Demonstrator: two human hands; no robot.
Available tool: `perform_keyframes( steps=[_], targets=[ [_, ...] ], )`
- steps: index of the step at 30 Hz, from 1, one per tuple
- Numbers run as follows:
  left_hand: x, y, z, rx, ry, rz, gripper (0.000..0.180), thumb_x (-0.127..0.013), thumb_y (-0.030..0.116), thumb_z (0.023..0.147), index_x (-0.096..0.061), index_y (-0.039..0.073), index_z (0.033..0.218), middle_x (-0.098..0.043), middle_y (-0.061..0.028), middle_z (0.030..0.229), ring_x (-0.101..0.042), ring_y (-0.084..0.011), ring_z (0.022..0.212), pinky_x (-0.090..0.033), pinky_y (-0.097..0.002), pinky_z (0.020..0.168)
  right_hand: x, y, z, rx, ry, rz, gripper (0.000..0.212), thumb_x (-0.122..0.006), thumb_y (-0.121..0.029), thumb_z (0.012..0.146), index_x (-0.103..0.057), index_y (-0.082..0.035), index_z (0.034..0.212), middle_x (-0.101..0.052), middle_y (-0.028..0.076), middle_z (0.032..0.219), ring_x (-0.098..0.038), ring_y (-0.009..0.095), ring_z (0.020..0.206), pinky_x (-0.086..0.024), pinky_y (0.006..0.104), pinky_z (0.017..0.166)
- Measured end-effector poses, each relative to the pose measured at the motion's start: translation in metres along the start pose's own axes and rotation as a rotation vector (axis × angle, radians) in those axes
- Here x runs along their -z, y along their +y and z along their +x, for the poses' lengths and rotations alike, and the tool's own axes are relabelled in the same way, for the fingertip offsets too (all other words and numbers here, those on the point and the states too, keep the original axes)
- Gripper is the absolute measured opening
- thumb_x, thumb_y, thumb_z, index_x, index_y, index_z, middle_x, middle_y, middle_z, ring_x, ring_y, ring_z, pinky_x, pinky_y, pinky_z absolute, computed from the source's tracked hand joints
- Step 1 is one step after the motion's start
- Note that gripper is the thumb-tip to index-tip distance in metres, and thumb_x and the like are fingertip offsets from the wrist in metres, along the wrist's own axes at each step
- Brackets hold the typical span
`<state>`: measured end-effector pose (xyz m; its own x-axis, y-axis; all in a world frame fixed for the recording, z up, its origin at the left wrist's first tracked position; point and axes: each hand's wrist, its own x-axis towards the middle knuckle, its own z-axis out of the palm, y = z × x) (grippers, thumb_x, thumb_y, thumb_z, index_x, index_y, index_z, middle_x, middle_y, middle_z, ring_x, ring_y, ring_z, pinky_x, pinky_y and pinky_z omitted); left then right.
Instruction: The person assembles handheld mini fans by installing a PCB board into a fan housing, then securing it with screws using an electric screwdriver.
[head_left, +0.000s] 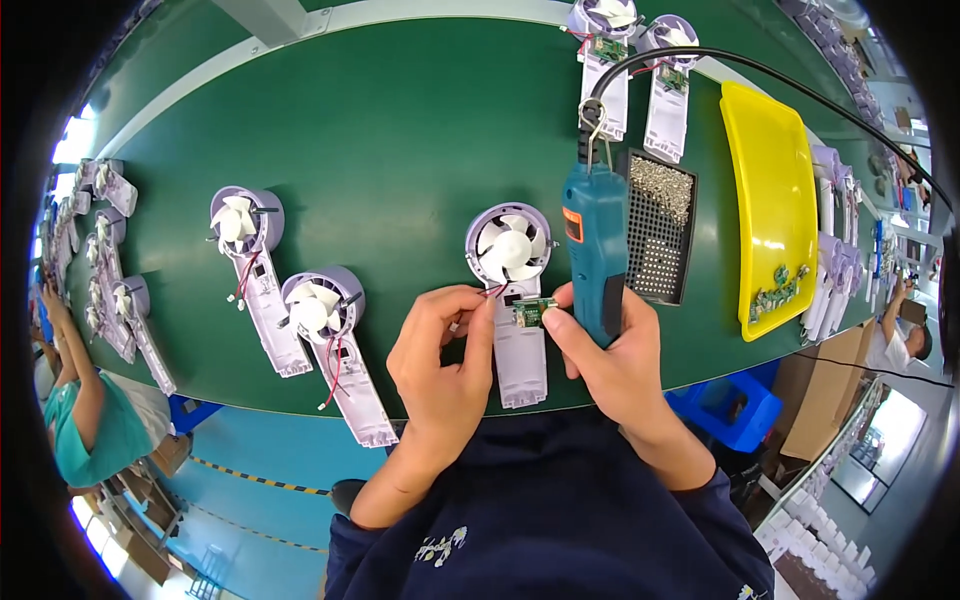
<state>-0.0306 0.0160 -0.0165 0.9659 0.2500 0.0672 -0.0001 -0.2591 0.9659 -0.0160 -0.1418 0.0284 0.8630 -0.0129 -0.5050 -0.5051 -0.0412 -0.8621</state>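
Note:
In front of me a lavender handheld fan housing (521, 362) lies on the green table, its white fan blades (506, 250) facing up and its handle toward me. Over that handle my right hand (610, 350) pinches a small green circuit board (533, 312) by its edge. My left hand (445, 345) has thumb and forefinger pressed together at the thin red wires (494, 291) just below the fan head. A teal electric screwdriver (594, 235) hangs from a black cable, partly in front of my right hand; whether the hand touches it, I cannot tell.
Two more fan housings (342, 390) with loose red wires lie to the left. A black screw tray (660, 225) and a yellow tray (775, 200) with circuit boards stand to the right. Two housings fitted with boards (668, 110) lie at the back. A co-worker (95, 410) sits far left.

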Motion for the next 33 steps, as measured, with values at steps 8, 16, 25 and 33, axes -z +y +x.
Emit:
perform_keyframes(
  steps=[8,16,25,33],
  targets=[
    [0.002,-0.001,0.004,0.001,-0.013,0.003,0.013,-0.069,-0.006,0.087,-0.064,-0.003,0.098,-0.067,-0.0104,0.087,-0.066,-0.0172,0.073,-0.053,-0.0258,0.063,-0.009,0.002,0.004,0.007,0.026,0.006,0.014,-0.072,-0.007,0.089,-0.063,0.001,0.097,-0.064,-0.001,0.08,-0.057,0.004,0.072,-0.047,0.0222,0.064],
    [0.005,-0.001,0.008,-0.124,-0.066,0.045,0.016,-0.066,-0.01,0.086,-0.067,-0.003,0.1,-0.064,-0.0118,0.097,-0.065,-0.0176,0.076,-0.052,-0.0261,0.063,-0.012,0.004,0.004,0.01,0.089,-0.054,0.013,-0.072,-0.007,0.089,-0.064,0.0,0.095,-0.064,-0.002,0.077,-0.055,0.003,0.069,-0.045,0.0217,0.061],
    [0.006,-0.002,0.008,-0.176,-0.124,0.092,0.021,-0.064,-0.013,0.085,-0.07,-0.002,0.102,-0.058,-0.0115,0.101,-0.062,-0.0176,0.076,-0.05,-0.0269,0.062,-0.01,0.002,0.006,-0.014,0.034,-0.004,0.009,-0.071,-0.006,0.088,-0.063,0.0,0.09,-0.06,-0.003,0.071,-0.051,0.001,0.064,-0.041,0.0206,0.055],
    [0.008,-0.001,0.009,-0.137,-0.128,0.067,0.02,-0.064,-0.011,0.086,-0.071,-0.001,0.102,-0.059,-0.0118,0.102,-0.063,-0.0183,0.079,-0.05,-0.0286,0.063,-0.011,0.002,0.008,-0.016,0.043,-0.076,0.014,-0.074,-0.008,0.087,-0.062,0.0,0.089,-0.06,-0.002,0.072,-0.054,0.003,0.067,-0.044,0.0222,0.059]
  ],
)
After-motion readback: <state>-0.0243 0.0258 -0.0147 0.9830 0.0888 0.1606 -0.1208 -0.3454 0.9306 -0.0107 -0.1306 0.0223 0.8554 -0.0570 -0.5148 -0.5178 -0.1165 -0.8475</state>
